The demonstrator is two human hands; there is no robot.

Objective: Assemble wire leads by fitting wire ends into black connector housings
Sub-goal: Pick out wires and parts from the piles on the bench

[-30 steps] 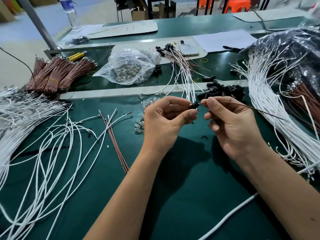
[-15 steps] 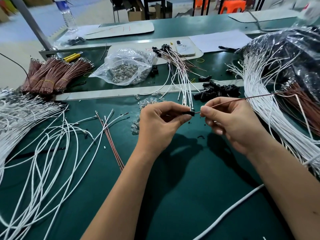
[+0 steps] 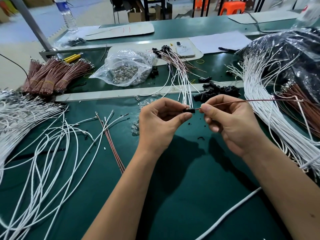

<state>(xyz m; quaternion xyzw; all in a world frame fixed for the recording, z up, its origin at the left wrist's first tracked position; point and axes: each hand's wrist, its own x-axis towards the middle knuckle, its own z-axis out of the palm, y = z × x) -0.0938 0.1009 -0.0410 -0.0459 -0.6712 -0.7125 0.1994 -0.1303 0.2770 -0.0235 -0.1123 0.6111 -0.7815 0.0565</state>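
Housing point(image 3: 189, 110) pinched in left hand point(image 3: 161, 123), right hand point(image 3: 230, 122) pinching brown wire point(image 3: 251, 100) just right of it. Wire end now entering housing, where 1.0 s ago tip only met its mouth. Probably mid-insertion; seating not confirmed.

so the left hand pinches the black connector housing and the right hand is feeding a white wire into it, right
Not quite: the wire is brown, not white, as the head view shows. The left hand does pinch the black connector housing, and the right hand feeds the wire into it.
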